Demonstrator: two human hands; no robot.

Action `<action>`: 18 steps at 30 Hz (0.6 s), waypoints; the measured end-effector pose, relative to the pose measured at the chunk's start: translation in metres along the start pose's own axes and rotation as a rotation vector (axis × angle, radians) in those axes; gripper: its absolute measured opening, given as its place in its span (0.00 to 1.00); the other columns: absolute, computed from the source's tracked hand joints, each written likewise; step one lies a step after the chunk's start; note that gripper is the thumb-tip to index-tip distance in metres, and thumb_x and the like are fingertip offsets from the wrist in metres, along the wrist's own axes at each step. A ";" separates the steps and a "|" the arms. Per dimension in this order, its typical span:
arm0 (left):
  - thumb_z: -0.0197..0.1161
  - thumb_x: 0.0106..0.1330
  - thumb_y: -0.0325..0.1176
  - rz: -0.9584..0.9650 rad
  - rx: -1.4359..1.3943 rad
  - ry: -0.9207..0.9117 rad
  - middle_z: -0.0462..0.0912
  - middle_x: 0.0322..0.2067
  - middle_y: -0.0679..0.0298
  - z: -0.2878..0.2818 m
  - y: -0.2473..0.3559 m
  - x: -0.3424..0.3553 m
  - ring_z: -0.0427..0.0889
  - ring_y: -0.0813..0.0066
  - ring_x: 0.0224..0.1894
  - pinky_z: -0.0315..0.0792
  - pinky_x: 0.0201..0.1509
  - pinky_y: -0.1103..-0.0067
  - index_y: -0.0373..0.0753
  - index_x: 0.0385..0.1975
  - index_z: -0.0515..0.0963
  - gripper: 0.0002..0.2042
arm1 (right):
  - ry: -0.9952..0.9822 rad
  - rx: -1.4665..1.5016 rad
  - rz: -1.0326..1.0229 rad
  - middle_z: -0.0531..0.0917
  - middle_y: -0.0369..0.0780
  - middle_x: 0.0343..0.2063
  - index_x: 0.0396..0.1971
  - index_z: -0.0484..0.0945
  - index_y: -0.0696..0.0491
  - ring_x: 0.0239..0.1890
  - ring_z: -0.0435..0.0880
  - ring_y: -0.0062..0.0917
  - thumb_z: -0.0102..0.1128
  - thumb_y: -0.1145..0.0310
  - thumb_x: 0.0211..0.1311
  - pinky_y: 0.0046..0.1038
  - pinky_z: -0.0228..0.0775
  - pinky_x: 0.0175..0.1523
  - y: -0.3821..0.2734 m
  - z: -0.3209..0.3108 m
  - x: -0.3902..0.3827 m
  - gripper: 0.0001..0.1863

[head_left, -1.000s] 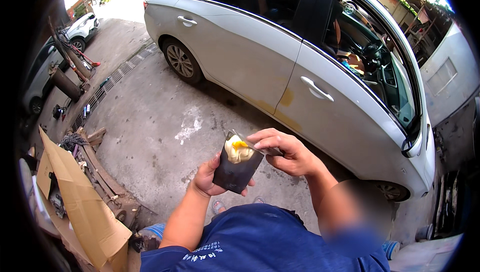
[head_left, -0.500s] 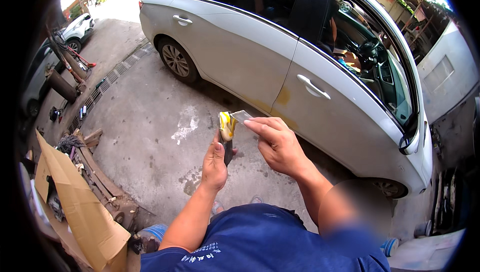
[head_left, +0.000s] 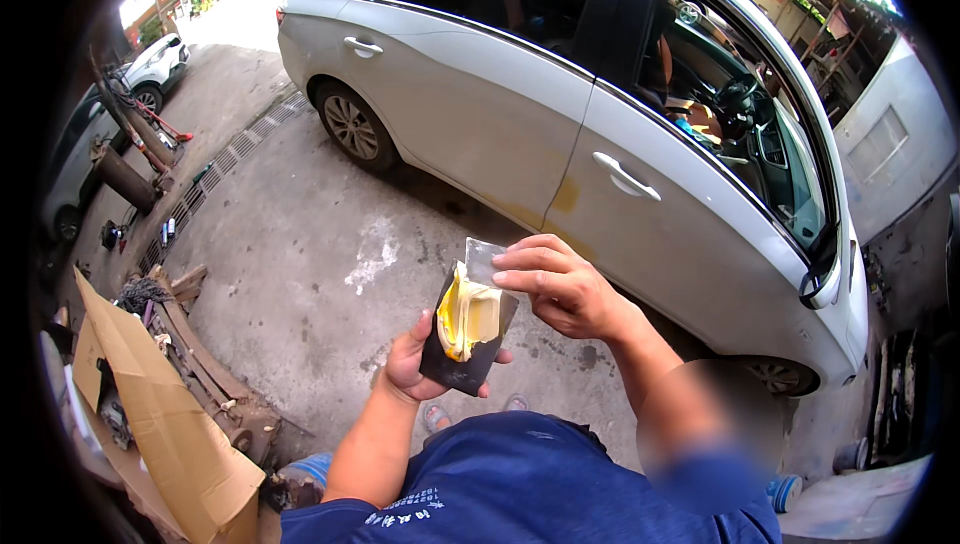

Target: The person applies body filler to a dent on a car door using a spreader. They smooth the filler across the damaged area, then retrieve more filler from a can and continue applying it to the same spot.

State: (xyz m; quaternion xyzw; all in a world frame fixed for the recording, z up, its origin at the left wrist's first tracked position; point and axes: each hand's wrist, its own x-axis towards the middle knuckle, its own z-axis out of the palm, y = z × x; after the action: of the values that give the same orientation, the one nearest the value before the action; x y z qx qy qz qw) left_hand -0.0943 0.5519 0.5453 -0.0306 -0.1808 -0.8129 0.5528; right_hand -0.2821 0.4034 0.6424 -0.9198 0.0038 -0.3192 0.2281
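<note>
A dark flat mixing board (head_left: pixel 462 362) sat just below the centre of the view, tilted with its face toward the camera and carrying a thick smear of yellow body filler (head_left: pixel 463 316) on its upper half. The left hand (head_left: pixel 415 364) gripped the board from behind and beneath, its fingers (head_left: pixel 497 356) curled round the lower edge and the thumb at the board's 9 o'clock side. Touching the top of the filler at 12 o'clock was a thin pale spreader blade (head_left: pixel 483 259), pinched in the right hand (head_left: pixel 565 289), whose fingers (head_left: pixel 530 262) lay closed along the blade's right edge.

Both forearms rose from the lower edge, above a blue shirt (head_left: pixel 520 489).

Beyond the hands, from 11 o'clock round to 3 o'clock, stood a silver car (head_left: pixel 500 114), its side panels showing yellowish patches near the seam between the doors. The grey concrete floor (head_left: pixel 300 264) spread under and to the 9 o'clock side of the hands, with a pale stain on it. At 8 o'clock lay a brown cardboard sheet (head_left: pixel 160 414) beside rusty metal parts (head_left: pixel 205 364). At 10 o'clock a drain grate (head_left: pixel 235 159) ran along the floor, and a white car (head_left: pixel 155 64) was parked well apart at 11 o'clock.
</note>
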 end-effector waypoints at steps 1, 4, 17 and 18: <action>0.48 0.67 0.59 0.034 0.020 0.010 0.60 0.63 0.49 0.002 0.000 0.000 0.62 0.36 0.62 0.76 0.47 0.47 0.42 0.68 0.52 0.36 | 0.012 -0.001 -0.001 0.79 0.43 0.46 0.45 0.78 0.53 0.50 0.75 0.40 0.54 0.88 0.40 0.36 0.71 0.53 0.005 -0.001 -0.005 0.27; 0.46 0.67 0.59 0.185 0.175 0.074 0.63 0.62 0.51 0.015 0.004 0.006 0.63 0.40 0.63 0.75 0.50 0.50 0.41 0.68 0.53 0.36 | 0.214 0.373 0.347 0.79 0.41 0.46 0.49 0.75 0.56 0.49 0.77 0.31 0.50 0.86 0.52 0.33 0.70 0.54 0.009 -0.001 -0.038 0.22; 0.44 0.73 0.49 0.423 1.281 0.418 0.71 0.57 0.57 -0.010 -0.007 0.019 0.69 0.69 0.59 0.61 0.63 0.75 0.33 0.64 0.60 0.29 | 0.355 1.355 0.859 0.79 0.42 0.43 0.58 0.63 0.58 0.45 0.79 0.24 0.61 0.74 0.56 0.28 0.72 0.52 0.000 0.044 -0.033 0.29; 0.44 0.73 0.48 0.381 1.388 0.431 0.72 0.56 0.57 -0.006 -0.002 0.016 0.71 0.68 0.58 0.64 0.62 0.75 0.33 0.64 0.61 0.28 | 0.396 1.384 0.799 0.79 0.44 0.45 0.57 0.64 0.59 0.47 0.79 0.25 0.62 0.74 0.55 0.28 0.72 0.54 0.001 0.037 -0.027 0.29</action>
State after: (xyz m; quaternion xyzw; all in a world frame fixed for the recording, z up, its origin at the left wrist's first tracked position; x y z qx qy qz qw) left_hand -0.1018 0.5363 0.5427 0.4541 -0.5311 -0.3906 0.5993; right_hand -0.2819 0.4219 0.6010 -0.4273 0.1735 -0.3003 0.8349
